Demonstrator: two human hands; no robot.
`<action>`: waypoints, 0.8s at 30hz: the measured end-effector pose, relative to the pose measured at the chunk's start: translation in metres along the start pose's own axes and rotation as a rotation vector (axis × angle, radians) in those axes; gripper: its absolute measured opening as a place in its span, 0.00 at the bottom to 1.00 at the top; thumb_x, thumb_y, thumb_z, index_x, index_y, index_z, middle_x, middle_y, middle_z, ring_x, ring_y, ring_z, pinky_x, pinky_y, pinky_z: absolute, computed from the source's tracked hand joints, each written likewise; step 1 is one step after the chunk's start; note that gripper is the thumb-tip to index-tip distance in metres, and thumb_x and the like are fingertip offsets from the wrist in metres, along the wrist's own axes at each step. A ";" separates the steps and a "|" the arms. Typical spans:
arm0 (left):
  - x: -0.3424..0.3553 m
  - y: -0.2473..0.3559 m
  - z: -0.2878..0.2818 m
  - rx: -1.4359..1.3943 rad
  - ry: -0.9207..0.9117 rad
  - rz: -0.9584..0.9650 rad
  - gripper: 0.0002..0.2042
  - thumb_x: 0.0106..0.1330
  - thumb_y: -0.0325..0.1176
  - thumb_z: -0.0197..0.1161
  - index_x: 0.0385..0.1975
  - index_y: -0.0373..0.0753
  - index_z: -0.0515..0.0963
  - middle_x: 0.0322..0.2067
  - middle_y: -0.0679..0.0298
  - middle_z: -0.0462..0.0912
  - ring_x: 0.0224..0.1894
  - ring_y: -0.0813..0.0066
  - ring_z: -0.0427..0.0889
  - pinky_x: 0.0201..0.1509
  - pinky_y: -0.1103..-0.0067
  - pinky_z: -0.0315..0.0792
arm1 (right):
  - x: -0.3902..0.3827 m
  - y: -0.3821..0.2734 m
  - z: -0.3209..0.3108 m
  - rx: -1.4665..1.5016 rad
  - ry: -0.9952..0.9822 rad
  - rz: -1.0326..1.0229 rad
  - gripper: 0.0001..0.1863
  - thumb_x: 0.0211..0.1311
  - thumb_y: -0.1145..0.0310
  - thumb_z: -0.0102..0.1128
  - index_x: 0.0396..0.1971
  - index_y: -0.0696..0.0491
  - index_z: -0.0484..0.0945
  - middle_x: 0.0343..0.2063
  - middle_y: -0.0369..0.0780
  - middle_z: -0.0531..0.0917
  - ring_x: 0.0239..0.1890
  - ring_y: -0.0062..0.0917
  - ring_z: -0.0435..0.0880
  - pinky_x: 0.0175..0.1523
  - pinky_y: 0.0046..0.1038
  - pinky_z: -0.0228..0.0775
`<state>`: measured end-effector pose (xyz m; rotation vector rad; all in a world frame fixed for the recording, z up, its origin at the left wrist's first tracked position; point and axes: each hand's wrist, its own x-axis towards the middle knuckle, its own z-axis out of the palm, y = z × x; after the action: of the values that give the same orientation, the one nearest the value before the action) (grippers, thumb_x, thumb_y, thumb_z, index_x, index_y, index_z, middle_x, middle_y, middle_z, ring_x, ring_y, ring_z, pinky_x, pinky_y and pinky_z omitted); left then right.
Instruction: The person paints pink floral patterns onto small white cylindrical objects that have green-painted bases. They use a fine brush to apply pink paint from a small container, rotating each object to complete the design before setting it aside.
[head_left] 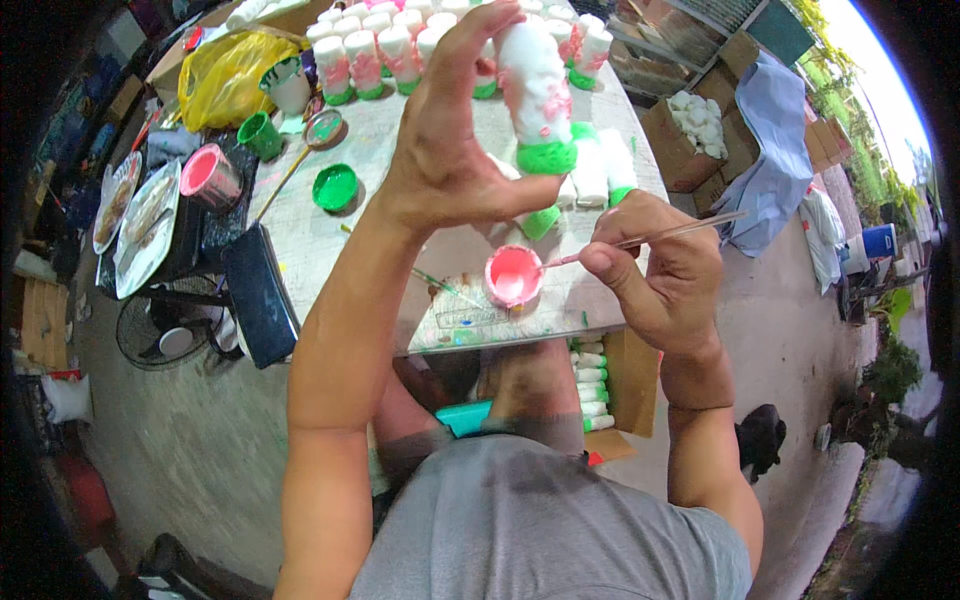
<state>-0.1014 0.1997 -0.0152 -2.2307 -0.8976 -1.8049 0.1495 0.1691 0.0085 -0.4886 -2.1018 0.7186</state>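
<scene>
My left hand (pixel 440 150) is raised over the table, gripping a white, roughly cylindrical piece (pixel 535 85) between the fingers at its top and the thumb by its base. The piece has a green bottom band and raised pink patches on its side. In my right hand (pixel 665 285) a thin paintbrush (pixel 690 227) is pinched, with its tip at the rim of a small cup of pink paint (pixel 513 299). Below the held piece, several white pieces with green ends (pixel 590 170) lie on their sides.
Rows of similar painted pieces (pixel 362 62) stand at the table's far side. To the left are an open green paint lid (pixel 335 187), a green cup (pixel 260 135), a pink paint pot (pixel 210 177) and a yellow bag (pixel 225 80). A cardboard box (pixel 632 385) sits below the near edge.
</scene>
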 end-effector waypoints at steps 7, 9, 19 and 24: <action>-0.005 -0.005 0.002 0.032 0.031 0.035 0.57 0.39 0.39 0.84 0.73 0.33 0.57 0.67 0.46 0.69 0.66 0.50 0.72 0.64 0.63 0.70 | 0.016 -0.007 0.015 -0.258 -0.085 -0.130 0.10 0.56 0.71 0.78 0.28 0.56 0.82 0.23 0.40 0.83 0.22 0.27 0.82 0.28 0.29 0.71; -0.007 -0.007 0.002 0.014 0.023 0.036 0.56 0.41 0.39 0.84 0.73 0.33 0.57 0.67 0.45 0.68 0.68 0.47 0.70 0.68 0.61 0.68 | 0.020 -0.011 0.019 -0.309 -0.094 -0.137 0.10 0.56 0.71 0.78 0.27 0.56 0.82 0.23 0.40 0.83 0.22 0.28 0.82 0.28 0.29 0.71; 0.000 -0.005 0.007 -0.006 0.095 0.148 0.53 0.42 0.38 0.80 0.72 0.33 0.60 0.64 0.41 0.70 0.68 0.40 0.69 0.73 0.55 0.62 | 0.011 -0.006 0.012 -0.134 -0.017 0.230 0.11 0.66 0.69 0.73 0.29 0.60 0.83 0.21 0.36 0.85 0.23 0.12 0.76 0.29 0.20 0.67; 0.000 -0.002 0.007 -0.007 0.064 0.127 0.53 0.42 0.38 0.79 0.72 0.33 0.60 0.65 0.42 0.70 0.67 0.41 0.69 0.73 0.55 0.62 | -0.003 0.007 0.015 -0.067 0.085 0.306 0.09 0.66 0.71 0.72 0.30 0.61 0.83 0.22 0.37 0.85 0.24 0.12 0.79 0.30 0.19 0.70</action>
<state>-0.0971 0.2045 -0.0178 -2.1670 -0.7214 -1.8143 0.1392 0.1678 -0.0051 -0.8763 -1.9973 0.7859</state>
